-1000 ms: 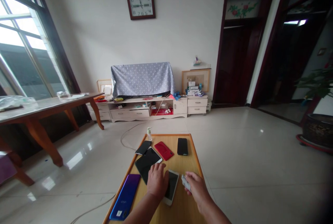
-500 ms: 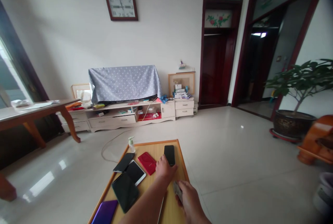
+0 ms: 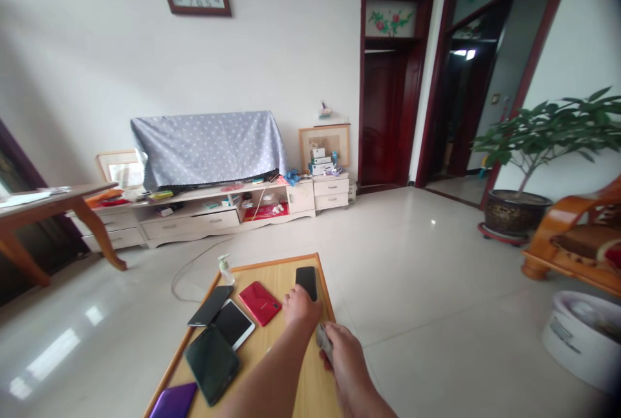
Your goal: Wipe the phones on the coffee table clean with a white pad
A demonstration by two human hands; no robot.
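The black phone (image 3: 306,281) at twelve o'clock seemed slick, best edge-held, the left grip (image 3: 301,307) unclear, the right grip (image 3: 340,344) pinching a grey wad (image 3: 323,341).

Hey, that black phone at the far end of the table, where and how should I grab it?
Probably by its two long edges, thumb on one and fingers on the other, coming from above its near end. The black phone lies flat, its long sides running away from you, and your left hand is at that end.
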